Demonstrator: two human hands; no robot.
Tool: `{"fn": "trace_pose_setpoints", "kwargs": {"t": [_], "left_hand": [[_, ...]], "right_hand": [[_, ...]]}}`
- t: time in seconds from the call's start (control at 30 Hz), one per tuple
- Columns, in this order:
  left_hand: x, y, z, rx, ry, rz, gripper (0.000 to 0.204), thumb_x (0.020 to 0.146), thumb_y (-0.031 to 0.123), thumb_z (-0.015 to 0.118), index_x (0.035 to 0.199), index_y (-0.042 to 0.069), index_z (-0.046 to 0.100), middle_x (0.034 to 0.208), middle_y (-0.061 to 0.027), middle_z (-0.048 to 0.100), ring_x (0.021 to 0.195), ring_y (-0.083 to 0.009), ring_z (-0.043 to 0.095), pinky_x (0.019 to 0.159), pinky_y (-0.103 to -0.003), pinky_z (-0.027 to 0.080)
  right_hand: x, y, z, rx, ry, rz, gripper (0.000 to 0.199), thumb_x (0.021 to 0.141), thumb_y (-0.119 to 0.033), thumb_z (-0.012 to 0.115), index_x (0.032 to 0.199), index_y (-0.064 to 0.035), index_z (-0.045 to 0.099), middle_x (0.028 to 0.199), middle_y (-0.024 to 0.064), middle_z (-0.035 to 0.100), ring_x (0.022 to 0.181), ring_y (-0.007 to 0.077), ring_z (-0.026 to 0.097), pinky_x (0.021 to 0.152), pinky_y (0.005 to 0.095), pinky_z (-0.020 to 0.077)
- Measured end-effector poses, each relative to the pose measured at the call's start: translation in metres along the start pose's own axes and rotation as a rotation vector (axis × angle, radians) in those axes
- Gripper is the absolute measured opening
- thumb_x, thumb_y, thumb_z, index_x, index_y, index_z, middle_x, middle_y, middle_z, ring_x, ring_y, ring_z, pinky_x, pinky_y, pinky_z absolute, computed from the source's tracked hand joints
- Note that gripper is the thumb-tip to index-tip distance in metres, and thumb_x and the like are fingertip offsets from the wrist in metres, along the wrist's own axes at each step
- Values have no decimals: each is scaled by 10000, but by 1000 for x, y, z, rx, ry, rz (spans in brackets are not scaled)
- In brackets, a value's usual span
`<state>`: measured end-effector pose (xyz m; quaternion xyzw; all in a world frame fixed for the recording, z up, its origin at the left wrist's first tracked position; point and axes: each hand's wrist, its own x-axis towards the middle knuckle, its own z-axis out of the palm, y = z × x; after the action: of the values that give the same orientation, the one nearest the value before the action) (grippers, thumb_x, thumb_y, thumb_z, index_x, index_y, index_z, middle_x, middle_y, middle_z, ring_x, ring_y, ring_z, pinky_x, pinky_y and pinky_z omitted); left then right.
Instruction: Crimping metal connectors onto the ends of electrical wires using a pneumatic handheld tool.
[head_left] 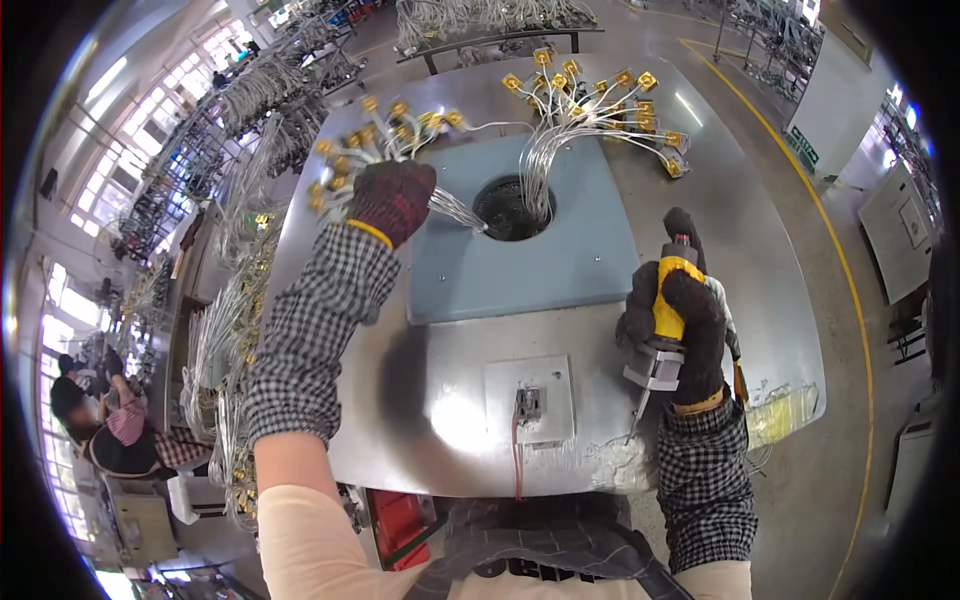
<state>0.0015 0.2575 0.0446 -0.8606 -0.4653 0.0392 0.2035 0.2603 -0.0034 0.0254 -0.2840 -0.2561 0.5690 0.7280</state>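
Observation:
My left hand (395, 200), in a dark red and black glove, is closed around a bundle of silver wires (455, 208) tipped with yellow connectors (335, 165). From its grip the wires run into a round dark hole (510, 222) in a blue-grey raised plate (520, 280). A second bundle of silver wires (540, 165) comes out of the same hole and fans over the far side of the metal table. My right hand (690, 310), in a dark glove, grips a yellow and black handheld tool (678, 290) with a grey bracket and thin metal tip pointing toward me.
The steel table (750, 240) has rounded corners. A square metal panel (530, 400) with a small switch and a red cord sits near its front edge. Clear tape (785, 412) covers the right front corner. Wire bundles hang on racks (225, 330) at left, where another person (120, 430) sits.

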Motion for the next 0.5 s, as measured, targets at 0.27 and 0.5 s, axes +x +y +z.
{"fn": "trace_pose_setpoints", "kwargs": {"t": [0.27,0.5], "left_hand": [[-35,-17,7,-582,26,282,291,818,321,681,1029,125,637,893,-153,676,870,-361,659,767,-454,510],[3,39,-3,-982,-76,-114,438,899,438,626,912,2,660,668,-125,634,629,-187,652,600,-356,501]], "right_hand": [[0,3,-3,32,-10,2,713,893,-173,621,1511,-158,265,854,102,575,576,198,592,532,373,544],[-6,2,7,7,-34,35,702,897,-190,623,1504,-130,275,847,113,568,575,199,591,541,379,550]]}}
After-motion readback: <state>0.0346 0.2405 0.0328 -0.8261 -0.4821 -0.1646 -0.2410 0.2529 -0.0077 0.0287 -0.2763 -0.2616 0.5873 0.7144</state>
